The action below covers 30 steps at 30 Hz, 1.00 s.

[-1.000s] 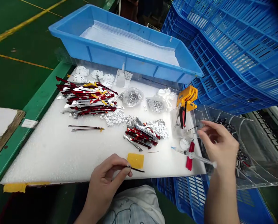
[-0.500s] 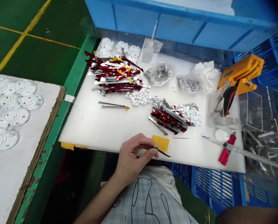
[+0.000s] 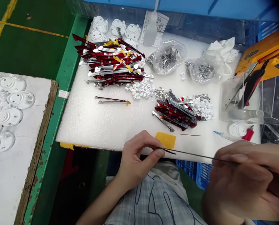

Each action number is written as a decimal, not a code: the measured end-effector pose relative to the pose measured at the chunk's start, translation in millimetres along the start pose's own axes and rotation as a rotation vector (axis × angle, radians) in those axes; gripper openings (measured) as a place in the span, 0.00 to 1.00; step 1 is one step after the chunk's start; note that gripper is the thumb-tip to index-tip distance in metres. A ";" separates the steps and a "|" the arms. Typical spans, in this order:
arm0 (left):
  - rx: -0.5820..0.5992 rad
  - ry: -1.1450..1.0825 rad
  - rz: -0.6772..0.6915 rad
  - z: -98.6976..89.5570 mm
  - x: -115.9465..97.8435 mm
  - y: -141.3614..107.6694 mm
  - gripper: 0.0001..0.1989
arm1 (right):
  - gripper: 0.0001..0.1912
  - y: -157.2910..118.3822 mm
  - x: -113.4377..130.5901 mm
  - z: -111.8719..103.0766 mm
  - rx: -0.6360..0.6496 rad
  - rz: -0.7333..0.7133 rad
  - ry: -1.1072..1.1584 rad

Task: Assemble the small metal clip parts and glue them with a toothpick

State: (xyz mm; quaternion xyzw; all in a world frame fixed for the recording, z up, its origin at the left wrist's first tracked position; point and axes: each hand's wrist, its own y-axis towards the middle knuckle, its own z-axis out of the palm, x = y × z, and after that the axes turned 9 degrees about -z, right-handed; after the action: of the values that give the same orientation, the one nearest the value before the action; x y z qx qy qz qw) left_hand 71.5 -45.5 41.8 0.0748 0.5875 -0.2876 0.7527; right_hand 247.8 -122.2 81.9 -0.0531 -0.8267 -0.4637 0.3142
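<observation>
My left hand (image 3: 139, 159) is at the front edge of the white foam board, thumb and forefinger pinched on a small dark strip (image 3: 171, 152) whose end sticks out to the right. My right hand (image 3: 244, 178), somewhat blurred, grips a long thin dark rod (image 3: 194, 154). The rod's far end reaches the left fingertips; whether it touches the strip I cannot tell. Just behind the left fingers lies a yellow square (image 3: 166, 140). Beyond it is a pile of red and silver narrow parts (image 3: 174, 114), with a thin brown stick (image 3: 190, 135) on the foam nearby.
A larger pile of red and silver parts (image 3: 111, 62) lies at the back left. White caps (image 3: 140, 89) and bags of small metal pieces (image 3: 167, 59) sit beside it. At the right are a clear box (image 3: 242, 103) and an orange holder (image 3: 261, 53). A blue bin (image 3: 188, 6) stands behind.
My right hand has come in from the lower right with the thin rod, its end now at the left fingertips. The left hand keeps its pinch. The view has shifted closer.
</observation>
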 end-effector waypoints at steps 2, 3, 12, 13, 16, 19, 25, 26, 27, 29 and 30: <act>-0.001 0.009 0.002 -0.2 0.4 0.1 0.07 | 0.18 0.5 -4.4 3.7 -0.024 -0.068 0.035; -0.001 0.013 0.003 -0.2 0.5 0.3 0.07 | 0.18 0.4 -5.9 4.3 -0.032 -0.086 0.044; -0.021 0.078 -0.017 0.3 -0.6 1.8 0.03 | 0.18 -0.1 -1.9 6.5 -0.042 -0.018 0.030; -0.024 0.086 -0.028 0.3 -0.9 1.7 0.03 | 0.18 0.1 -1.9 6.9 -0.046 -0.012 0.027; -0.031 0.098 -0.045 0.4 -1.7 1.5 0.04 | 0.18 0.6 -2.6 7.4 -0.066 -0.010 0.031; -0.031 0.086 -0.039 0.3 -2.3 1.8 0.05 | 0.19 0.6 -4.0 7.8 -0.104 -0.001 0.032; -0.031 0.070 -0.032 0.6 -3.3 2.3 0.04 | 0.18 -2.1 -3.9 10.5 -0.125 -0.026 0.071; -0.031 0.068 -0.030 0.8 -3.4 2.1 0.04 | 0.17 -2.9 -3.1 11.3 -0.123 -0.013 0.073; -0.032 0.069 -0.027 0.9 -3.4 2.0 0.04 | 0.17 -3.6 -2.4 12.1 -0.131 0.011 0.068; -0.033 0.077 -0.024 1.1 -3.3 1.7 0.04 | 0.16 -4.2 -1.9 13.6 -0.136 0.035 0.064; -0.034 0.085 -0.026 1.1 -3.2 1.6 0.04 | 0.16 -4.0 -2.5 14.0 -0.132 0.034 0.065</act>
State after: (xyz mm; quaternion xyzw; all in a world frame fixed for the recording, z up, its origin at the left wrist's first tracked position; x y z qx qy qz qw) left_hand 72.8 -43.6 44.8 0.0667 0.6248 -0.2838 0.7244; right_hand 241.7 -112.8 72.3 -0.0727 -0.7826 -0.5133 0.3446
